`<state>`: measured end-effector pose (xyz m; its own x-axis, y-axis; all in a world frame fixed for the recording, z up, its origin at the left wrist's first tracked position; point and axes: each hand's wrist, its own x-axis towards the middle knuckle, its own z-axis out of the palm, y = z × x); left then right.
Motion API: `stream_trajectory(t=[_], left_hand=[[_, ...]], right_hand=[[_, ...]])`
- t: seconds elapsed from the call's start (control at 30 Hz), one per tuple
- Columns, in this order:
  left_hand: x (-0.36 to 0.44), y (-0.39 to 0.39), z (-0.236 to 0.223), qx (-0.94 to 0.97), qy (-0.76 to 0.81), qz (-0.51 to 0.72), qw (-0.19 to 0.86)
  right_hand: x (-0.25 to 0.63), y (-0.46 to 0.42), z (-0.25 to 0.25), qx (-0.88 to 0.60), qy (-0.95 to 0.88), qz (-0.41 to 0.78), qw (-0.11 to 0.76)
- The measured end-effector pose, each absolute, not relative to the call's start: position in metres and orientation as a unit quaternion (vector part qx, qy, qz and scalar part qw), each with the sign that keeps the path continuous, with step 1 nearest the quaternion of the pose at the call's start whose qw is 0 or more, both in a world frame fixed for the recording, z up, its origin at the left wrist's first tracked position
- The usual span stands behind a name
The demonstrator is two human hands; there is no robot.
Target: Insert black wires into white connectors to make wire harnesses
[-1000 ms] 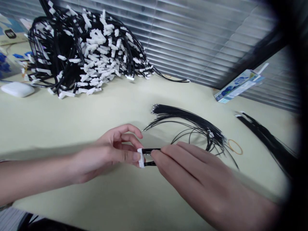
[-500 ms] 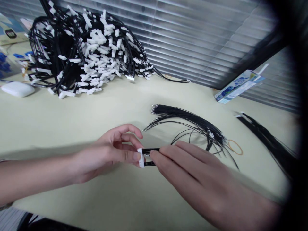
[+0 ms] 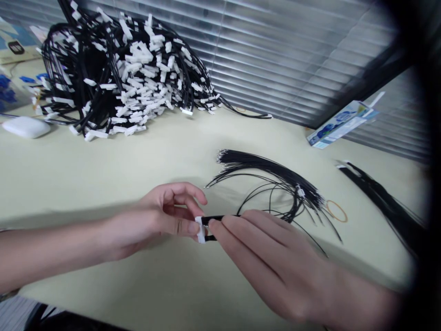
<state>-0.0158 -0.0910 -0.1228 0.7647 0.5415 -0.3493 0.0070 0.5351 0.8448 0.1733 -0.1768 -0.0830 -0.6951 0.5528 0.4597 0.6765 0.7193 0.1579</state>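
Observation:
Between the thumb and fingers of my left hand (image 3: pixel 172 214) is a white plastic connector (image 3: pixel 200 231), its long side facing my right hand. Black wires (image 3: pixel 214 219) run out of the connector at two places with a gap between them. My right hand (image 3: pixel 272 257) pinches these wires close to the connector, index fingertip almost touching it. Whether a further wire tip lies under that fingertip is hidden. Just beyond my hands lies a bundle of loose black wires (image 3: pixel 268 166) with bare metal ends, and another small white connector (image 3: pixel 300 191) rests on its wires.
A large heap of black cables with white connectors (image 3: pixel 138 87) fills the back left. A white case (image 3: pixel 26 127) sits beside it. On the right are an orange rubber band (image 3: pixel 336 211), more black cables (image 3: pixel 382 197) and a blue-white drink carton (image 3: pixel 339 123) by the blinds.
My right hand has shifted slightly left, nearer the connector. The connector has tilted a little and dropped slightly. The wires trailing behind my right hand have moved.

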Motion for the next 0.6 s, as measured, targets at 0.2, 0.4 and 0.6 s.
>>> stream_trajectory(t=[0.2, 0.4, 0.6], left_hand=[[-0.017, -0.091, -0.122, 0.462, 0.302, 0.155, 0.819], [-0.018, -0.091, -0.124, 0.465, 0.298, 0.159, 0.818], [-0.018, -0.092, -0.122, 0.452, 0.289, 0.163, 0.828]], right_hand=[[0.171, -0.174, -0.086, -0.333, -0.907, -0.138, 0.217], [0.172, -0.171, -0.089, -0.327, -0.901, -0.133, 0.251], [0.175, -0.168, -0.097, -0.355, -0.899, -0.038, 0.255]])
